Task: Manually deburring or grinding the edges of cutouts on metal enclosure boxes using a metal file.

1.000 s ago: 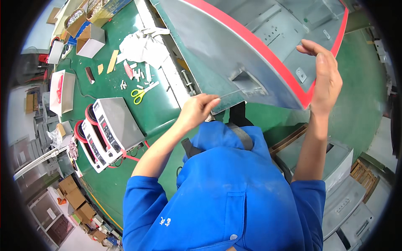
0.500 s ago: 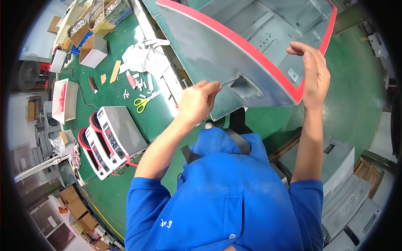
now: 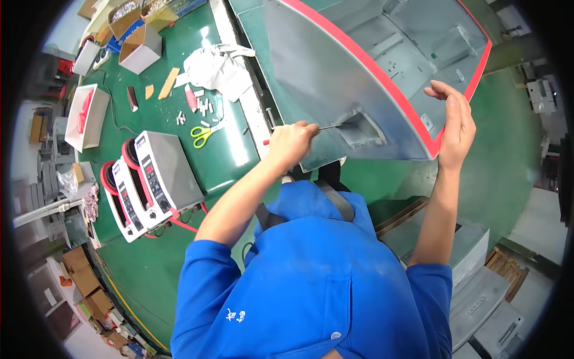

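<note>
- The large grey metal panel (image 3: 335, 78) with a red edge strip stands tilted up off the green tabletop (image 3: 514, 155), at twelve o'clock from the person; held this way, I judge, its recessed slot faces the tool.
- The right hand (image 3: 455, 122), at two o'clock, has a wide grip: fingers curl over the panel's red lower corner, apparently steadying it.
- The left hand (image 3: 291, 143) has a narrow grip closed round a thin screwdriver (image 3: 326, 127) with a red handle end; its tip reaches into the rectangular recess (image 3: 362, 128).
- At nine o'clock two white instrument boxes (image 3: 152, 179) with red surrounds sit side by side, front panels upward.
- At ten o'clock lie yellow-handled scissors (image 3: 203, 134), with crumpled white paper (image 3: 215, 66) farther off.
- At eleven o'clock an open cardboard box (image 3: 140, 45); a white tray (image 3: 86, 116) with something red inside lies toward ten.
</note>
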Demonstrator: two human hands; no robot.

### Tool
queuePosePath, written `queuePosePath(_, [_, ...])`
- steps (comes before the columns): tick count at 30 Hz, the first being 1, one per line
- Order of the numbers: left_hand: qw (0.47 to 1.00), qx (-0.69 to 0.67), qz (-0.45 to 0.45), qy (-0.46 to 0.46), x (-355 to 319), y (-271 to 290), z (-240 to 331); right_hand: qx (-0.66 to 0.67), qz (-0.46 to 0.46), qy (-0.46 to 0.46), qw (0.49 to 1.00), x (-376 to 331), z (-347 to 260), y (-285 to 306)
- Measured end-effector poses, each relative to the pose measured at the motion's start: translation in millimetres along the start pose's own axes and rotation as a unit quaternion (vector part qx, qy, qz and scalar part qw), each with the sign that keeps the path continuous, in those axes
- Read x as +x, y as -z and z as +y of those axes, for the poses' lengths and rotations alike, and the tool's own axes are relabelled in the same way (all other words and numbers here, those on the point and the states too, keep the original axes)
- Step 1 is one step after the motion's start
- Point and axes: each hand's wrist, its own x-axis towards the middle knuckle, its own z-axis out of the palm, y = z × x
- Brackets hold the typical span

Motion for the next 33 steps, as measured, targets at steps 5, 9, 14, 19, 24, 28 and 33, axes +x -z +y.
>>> queuePosePath(5, [0.998, -0.059, -0.014, 0.022, -14, -7, 4, 0.005, -0.006, -0.007, 1.0, 4, -3, -2])
queuePosePath(9, [0.985, -0.165, 0.001, -0.052, -18, 12, 42, 0.013, -0.022, -0.025, 0.999, 2, -4, -1])
queuePosePath(14, [0.974, -0.214, -0.023, -0.074, -29, 26, 67, 0.017, -0.024, -0.042, 0.999, 2, -11, -4])
queuePosePath(19, [0.982, -0.155, -0.049, -0.096, -25, 33, 84, -0.008, -0.03, -0.047, 0.998, -1, -16, -4])
queuePosePath(24, [0.984, -0.149, -0.078, -0.063, -31, 40, 91, 0.007, -0.017, -0.021, 1.0, 2, -6, -2])
queuePosePath(28, [0.98, -0.143, 0.059, -0.122, -23, 34, 94, -0.019, -0.007, -0.009, 1.0, 3, -9, 0])
queuePosePath(33, [0.986, -0.119, -0.063, -0.095, -23, 38, 92, -0.011, -0.002, -0.003, 1.0, 5, -12, -3])
